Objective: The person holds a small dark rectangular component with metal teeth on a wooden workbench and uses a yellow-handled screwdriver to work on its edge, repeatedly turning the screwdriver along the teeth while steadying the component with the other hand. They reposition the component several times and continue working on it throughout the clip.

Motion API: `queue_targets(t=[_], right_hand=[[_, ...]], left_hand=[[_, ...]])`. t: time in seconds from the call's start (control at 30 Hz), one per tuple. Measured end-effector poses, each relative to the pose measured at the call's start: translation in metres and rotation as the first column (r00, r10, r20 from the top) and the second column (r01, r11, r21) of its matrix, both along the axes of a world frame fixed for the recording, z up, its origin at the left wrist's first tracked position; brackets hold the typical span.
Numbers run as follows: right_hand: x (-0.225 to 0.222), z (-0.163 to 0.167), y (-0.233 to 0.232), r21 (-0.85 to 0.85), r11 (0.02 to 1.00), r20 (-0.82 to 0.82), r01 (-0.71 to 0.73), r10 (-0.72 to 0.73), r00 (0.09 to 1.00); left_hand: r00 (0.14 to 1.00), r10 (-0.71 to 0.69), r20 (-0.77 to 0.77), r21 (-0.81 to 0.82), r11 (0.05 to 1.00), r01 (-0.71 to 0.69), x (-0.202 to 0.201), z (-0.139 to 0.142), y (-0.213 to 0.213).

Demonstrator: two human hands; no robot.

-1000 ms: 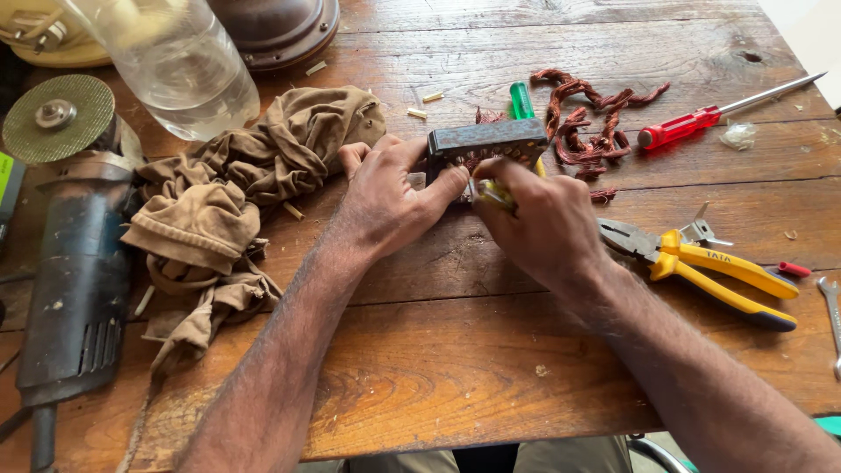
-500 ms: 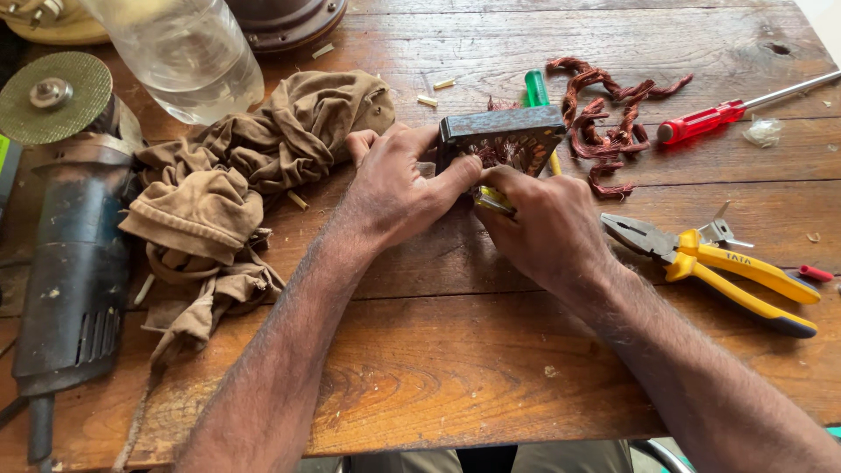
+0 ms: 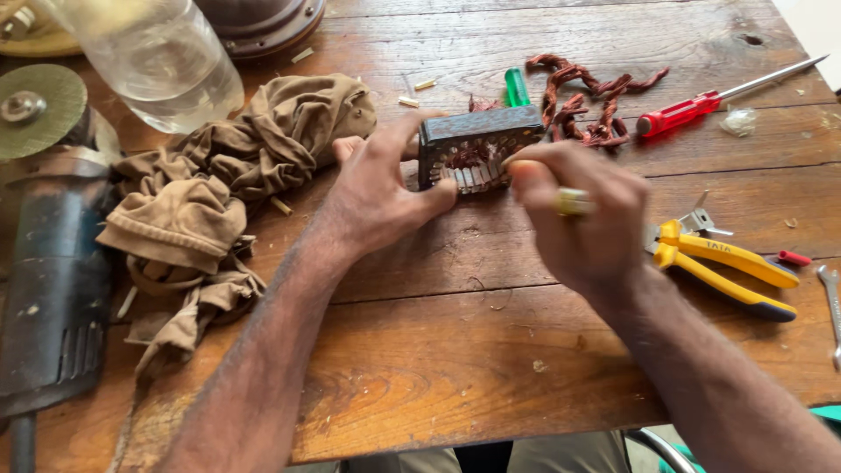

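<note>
Two hands meet over a small dark metal motor core [image 3: 477,144] that stands on the wooden surface [image 3: 491,350], near its far middle. My left hand [image 3: 381,188] wraps the core's left side, thumb pressed low against its front and fingers curled behind, so it is closed on the piece. My right hand [image 3: 583,215] is pinched narrow at the core's right front edge, fingertips at the pale slot linings; a ring shows on one finger, and whether a small tool sits in that pinch I cannot tell. To work these slots well, I judge the left hand should keep the core firmly braced against the wood so it does not rock, while the right picks at one slot at a time with short, controlled pulls, keeping clear of the sharp lamination edges. Pulled copper winding [image 3: 596,101] lies in a twisted heap just behind the core, beside a green-handled tool [image 3: 517,88] and a red-handled screwdriver [image 3: 701,105]; yellow pliers [image 3: 723,267] lie to the right. Of containers, I see one clear plastic bottle [image 3: 162,61] at the far left, seemingly holding clear liquid, next to a crumpled brown cloth [image 3: 228,175] and an angle grinder [image 3: 48,263].
</note>
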State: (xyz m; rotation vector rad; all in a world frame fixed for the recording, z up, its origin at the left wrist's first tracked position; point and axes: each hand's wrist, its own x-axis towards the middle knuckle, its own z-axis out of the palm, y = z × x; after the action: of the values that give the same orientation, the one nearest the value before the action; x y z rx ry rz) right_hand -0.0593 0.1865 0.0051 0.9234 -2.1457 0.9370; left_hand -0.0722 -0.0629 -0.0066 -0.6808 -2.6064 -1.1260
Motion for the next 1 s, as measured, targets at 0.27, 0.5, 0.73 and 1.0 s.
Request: queue_targets(t=[0.27, 0.5, 0.73, 1.0], right_hand=[[-0.001, 0.001, 0.012, 0.028, 0.998, 0.152, -0.056, 0.051, 0.987], [0.005, 0.014, 0.002, 0.156, 0.968, 0.241, -0.195, 0.154, 0.958], [0.01, 0.021, -0.001, 0.199, 0.961, 0.343, -0.191, 0.114, 0.932], [0.008, 0.018, -0.005, 0.149, 0.962, 0.369, -0.229, 0.161, 0.915]], left_hand=[[0.999, 0.036, -0.034, -0.05, 0.998, -0.038, 0.0, -0.012, 0.007], [0.99, 0.049, -0.135, -0.038, 0.998, -0.055, 0.003, -0.014, 0.01], [0.99, 0.046, -0.136, -0.056, 0.997, -0.054, 0.001, -0.014, 0.011], [0.99, 0.042, -0.133, -0.063, 0.997, -0.051, 0.002, -0.011, 0.01]])
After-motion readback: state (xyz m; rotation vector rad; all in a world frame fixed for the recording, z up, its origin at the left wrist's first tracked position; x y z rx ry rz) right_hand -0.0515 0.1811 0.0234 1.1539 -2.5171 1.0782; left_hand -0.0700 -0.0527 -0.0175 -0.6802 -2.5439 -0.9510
